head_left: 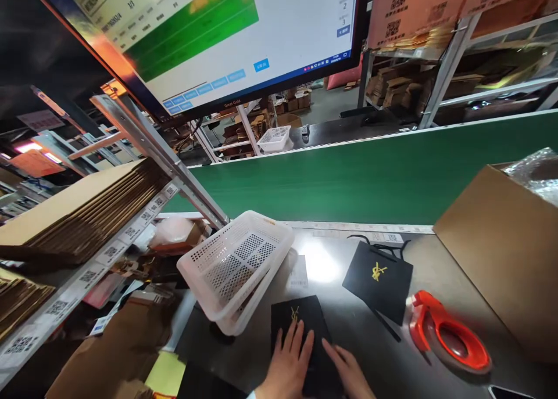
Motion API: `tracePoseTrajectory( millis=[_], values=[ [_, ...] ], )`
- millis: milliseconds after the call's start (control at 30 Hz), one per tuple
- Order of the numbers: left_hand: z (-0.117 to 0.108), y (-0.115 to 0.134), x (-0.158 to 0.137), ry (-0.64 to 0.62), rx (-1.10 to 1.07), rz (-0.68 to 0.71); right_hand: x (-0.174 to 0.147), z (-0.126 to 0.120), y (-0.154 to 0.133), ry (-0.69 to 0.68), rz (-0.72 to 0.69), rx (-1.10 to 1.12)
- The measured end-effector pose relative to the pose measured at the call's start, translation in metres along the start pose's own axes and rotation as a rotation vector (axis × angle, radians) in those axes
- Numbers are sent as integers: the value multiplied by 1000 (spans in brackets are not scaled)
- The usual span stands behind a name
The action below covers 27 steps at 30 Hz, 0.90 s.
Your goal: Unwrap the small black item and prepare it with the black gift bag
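Bright overhead light throws a white glare patch on the grey table (320, 265), the monitor (226, 33) is washed out, the left shelves (82, 213) sit dim, and edges bend with wide-angle distortion.

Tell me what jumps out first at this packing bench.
A wide green belt runs across the middle, under a big bright screen at top. Near the bottom edge, both hands press flat on a black box, with a white basket on its left and a red tape dispenser on the right.
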<state>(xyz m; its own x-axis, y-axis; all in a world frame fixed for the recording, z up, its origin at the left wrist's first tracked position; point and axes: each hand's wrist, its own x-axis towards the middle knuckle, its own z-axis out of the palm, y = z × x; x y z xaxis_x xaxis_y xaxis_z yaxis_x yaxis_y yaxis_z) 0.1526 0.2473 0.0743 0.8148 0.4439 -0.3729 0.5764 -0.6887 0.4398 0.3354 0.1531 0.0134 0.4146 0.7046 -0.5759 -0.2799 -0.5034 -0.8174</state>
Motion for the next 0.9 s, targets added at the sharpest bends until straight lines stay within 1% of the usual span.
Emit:
tracePoseTrajectory(
  millis=[33,67,100,167,233,267,333,433,500,600,733,900],
  values=[
    [-3,5,4,-31,1,-26,0,-4,-2,5,57,60],
    [-9,10,7,-68,-11,-51,0,-9,-2,14,81,93],
    [-17,16,8,-113,-32,-75,0,-14,-1,31,58,90],
    [-40,24,8,-179,-94,-114,3,-19,5,108,-100,-8],
    [-68,31,5,-203,-155,-141,9,-18,11,207,-250,-127],
    [-81,33,4,-210,-183,-147,13,-15,13,232,-291,-166],
    [-104,33,3,-208,-230,-143,20,-7,14,224,-330,-214],
    [-124,29,5,-185,-286,-125,29,0,10,189,-368,-275],
    [-131,25,8,-178,-310,-118,30,0,6,196,-379,-343],
    [-135,21,12,-191,-318,-112,31,1,1,205,-387,-447],
    [-132,19,15,-202,-309,-95,35,10,-3,215,-389,-564],
    [-129,19,15,-198,-317,-122,41,16,-2,232,-376,-687]
  ],
)
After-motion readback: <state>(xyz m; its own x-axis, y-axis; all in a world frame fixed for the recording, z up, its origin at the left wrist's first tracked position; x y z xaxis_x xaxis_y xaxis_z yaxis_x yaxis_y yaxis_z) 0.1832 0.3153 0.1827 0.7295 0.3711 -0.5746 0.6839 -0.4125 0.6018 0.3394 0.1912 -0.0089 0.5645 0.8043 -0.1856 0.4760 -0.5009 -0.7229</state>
